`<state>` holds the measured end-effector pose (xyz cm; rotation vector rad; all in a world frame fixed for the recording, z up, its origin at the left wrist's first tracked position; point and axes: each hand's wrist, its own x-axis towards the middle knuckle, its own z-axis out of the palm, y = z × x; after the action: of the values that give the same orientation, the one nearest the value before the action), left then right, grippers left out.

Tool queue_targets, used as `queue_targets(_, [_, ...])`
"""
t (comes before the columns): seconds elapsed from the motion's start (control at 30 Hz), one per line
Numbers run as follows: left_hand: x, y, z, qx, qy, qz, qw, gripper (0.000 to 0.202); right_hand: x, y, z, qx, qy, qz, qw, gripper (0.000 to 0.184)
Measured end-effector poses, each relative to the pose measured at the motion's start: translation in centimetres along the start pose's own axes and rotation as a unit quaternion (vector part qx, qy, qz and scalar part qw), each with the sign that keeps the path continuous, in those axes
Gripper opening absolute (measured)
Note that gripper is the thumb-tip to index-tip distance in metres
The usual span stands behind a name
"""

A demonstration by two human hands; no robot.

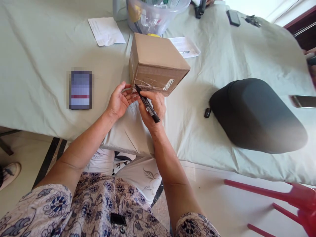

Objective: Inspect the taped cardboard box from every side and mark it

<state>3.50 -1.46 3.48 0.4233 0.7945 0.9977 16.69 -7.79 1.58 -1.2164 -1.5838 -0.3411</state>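
Note:
A brown cardboard box (160, 49) stands on the table in front of me, with dark pen strokes and a white printed patch on the side facing me. My left hand (120, 100) grips its lower left corner, thumb at the side and fingers curled under the near edge. In my right hand (154, 107) is a black marker pen (148, 104), its tip at the lower left of the marked side. Off to the right lies a small black cap (207, 113), apart from the pen.
A large black case (256, 115) lies at the right. Left of the box are a phone (81, 89) and a folded paper (106, 31). Behind it stand a clear plastic tub (170, 16) and a white tray (194, 49). A red stool (296, 194) is below the table's right edge.

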Motion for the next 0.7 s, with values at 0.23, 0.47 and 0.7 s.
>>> queue_targets(0.23, [-0.3,0.3,-0.1,0.023,0.013,0.006,1.0,0.033,-0.8,0.6,-0.4,0.017,0.09,0.122,0.988,0.021])
queue_targets(0.47, [-0.1,0.1,-0.3,0.033,-0.008,0.013,0.999,0.045,-0.6,-0.8,0.2,0.157,-0.058,0.12,0.979,0.027])
queue_targets(0.7, [-0.2,0.2,-0.4,0.036,-0.004,0.01,0.999,0.061,-0.3,-0.3,-0.2,0.161,0.033,0.123,0.979,0.025])
